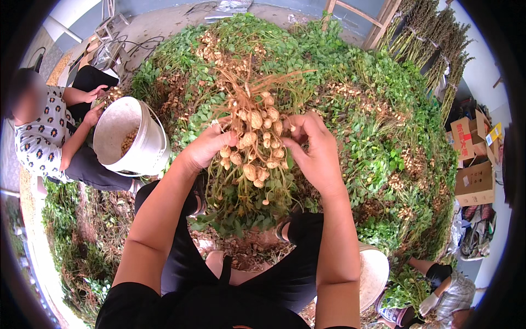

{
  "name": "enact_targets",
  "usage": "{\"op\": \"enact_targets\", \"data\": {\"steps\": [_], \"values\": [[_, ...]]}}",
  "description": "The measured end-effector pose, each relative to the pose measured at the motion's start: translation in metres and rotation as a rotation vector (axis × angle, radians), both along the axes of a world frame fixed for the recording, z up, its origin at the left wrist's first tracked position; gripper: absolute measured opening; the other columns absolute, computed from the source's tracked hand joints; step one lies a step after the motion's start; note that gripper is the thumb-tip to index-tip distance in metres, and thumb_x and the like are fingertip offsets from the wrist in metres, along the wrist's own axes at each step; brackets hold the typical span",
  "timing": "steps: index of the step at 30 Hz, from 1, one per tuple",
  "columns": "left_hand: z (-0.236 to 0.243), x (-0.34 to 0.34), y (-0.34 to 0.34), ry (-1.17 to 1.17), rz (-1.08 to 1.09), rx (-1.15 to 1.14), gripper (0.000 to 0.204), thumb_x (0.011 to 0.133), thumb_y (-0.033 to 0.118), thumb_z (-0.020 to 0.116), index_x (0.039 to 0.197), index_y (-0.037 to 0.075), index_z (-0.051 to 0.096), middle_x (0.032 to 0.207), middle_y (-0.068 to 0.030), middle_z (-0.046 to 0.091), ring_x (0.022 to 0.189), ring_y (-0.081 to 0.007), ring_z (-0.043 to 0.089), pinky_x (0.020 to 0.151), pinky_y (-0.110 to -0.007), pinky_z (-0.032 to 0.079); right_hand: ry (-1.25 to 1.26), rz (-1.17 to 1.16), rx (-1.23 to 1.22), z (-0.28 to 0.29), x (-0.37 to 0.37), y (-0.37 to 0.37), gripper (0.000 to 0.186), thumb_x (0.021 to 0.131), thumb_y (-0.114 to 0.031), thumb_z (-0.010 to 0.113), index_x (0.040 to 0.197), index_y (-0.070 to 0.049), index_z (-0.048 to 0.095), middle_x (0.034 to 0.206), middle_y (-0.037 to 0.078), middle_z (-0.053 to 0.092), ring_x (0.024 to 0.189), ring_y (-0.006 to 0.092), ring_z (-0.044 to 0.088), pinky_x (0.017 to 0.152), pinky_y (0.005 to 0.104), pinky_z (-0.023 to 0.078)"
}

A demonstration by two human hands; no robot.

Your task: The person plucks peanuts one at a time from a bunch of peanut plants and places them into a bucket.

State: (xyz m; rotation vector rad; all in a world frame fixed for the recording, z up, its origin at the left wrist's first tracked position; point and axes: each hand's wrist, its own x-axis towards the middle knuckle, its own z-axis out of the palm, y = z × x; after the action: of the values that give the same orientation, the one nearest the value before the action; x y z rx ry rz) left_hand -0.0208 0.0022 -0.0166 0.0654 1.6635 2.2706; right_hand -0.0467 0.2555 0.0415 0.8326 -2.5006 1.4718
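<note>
In the head view, the left hand (205,143) grips the side of an uprooted peanut plant (253,145), its fingers closed on the stems where the tan, wrinkled pods hang in a dense cluster. The right hand (313,148) meets the cluster from the other side, fingers pinched on the pods at its upper edge. The plant is held up in front of the person, between both hands, with thin orange-brown roots spraying upward and limp green leaves drooping below over the knees. Behind it spreads a big heap of peanut plants (356,115), leafy and tangled, dotted with pale pods. To the left, a white plastic bucket (131,137) tilts toward a seated person (49,131) in a patterned shirt, a few pods inside. Cardboard boxes (474,164) stand at the right edge, and bundled dry stalks (433,38) lean at upper right.
</note>
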Motion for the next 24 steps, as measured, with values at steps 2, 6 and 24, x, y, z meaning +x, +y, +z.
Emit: {"op": "enact_targets", "data": {"steps": [2,6,24], "values": [[0.004,0.002,0.004,0.024,0.011,-0.07,0.103,0.072,0.054,0.083,0.146,-0.003,0.037,0.134,-0.0113,0.059,0.12,-0.0211,0.057,0.109,-0.035,0.041,0.043,-0.033,0.037,-0.004,0.003,-0.004,0.031,0.08,0.004,0.073,0.106,-0.007,0.059,0.088,0.005,0.055,0.073,0.0177,0.058,0.069,0.0293,0.051],[0.012,0.001,0.006,0.089,-0.027,-0.049,0.097,0.073,0.052,0.083,0.143,-0.003,0.043,0.134,-0.0115,0.059,0.121,-0.021,0.058,0.108,-0.035,0.042,0.096,-0.047,0.002,-0.007,0.002,0.001,0.03,0.084,-0.009,0.076,0.108,-0.007,0.059,0.095,0.007,0.065,0.077,0.0172,0.067,0.067,0.0327,0.055],[0.027,-0.005,0.01,0.05,-0.012,0.306,0.068,0.091,0.031,0.067,0.146,0.003,0.04,0.14,-0.0162,0.055,0.121,-0.0274,0.061,0.102,-0.044,0.052,-0.098,-0.004,-0.049,-0.005,0.007,0.009,0.032,0.085,-0.015,0.076,0.111,-0.005,0.06,0.103,0.006,0.056,0.072,0.0121,0.058,0.064,0.0284,0.049]]}}
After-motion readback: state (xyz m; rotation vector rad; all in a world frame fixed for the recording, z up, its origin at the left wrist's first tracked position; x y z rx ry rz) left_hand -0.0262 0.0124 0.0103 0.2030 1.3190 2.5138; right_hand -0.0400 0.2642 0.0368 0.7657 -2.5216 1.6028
